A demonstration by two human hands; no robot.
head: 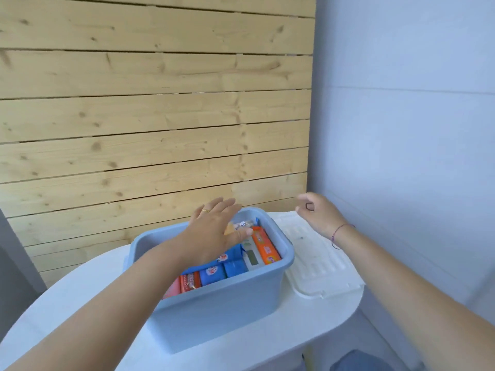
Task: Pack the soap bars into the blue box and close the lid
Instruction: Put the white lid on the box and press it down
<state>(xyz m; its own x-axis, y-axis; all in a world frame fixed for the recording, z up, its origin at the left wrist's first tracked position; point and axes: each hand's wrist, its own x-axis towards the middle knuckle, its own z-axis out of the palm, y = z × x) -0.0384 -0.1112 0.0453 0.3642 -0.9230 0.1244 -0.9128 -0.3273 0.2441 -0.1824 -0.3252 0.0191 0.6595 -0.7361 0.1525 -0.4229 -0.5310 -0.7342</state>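
From my feed the left hand (214,231) is stretched flat over the open blue box (214,298), palm down, fingers spread and grabbing nothing, with the glossy wrapped soap bars (238,263) (orange, blue, red, one white) packed in rows right under its fingertips. The right hand (318,214) floats past the box's far corner, fingers loosely curled, thumb and forefinger maybe pinching, too blurry to call. The ribbed white plastic lid (318,266) lies flat on the smooth white table (80,317) below that hand.
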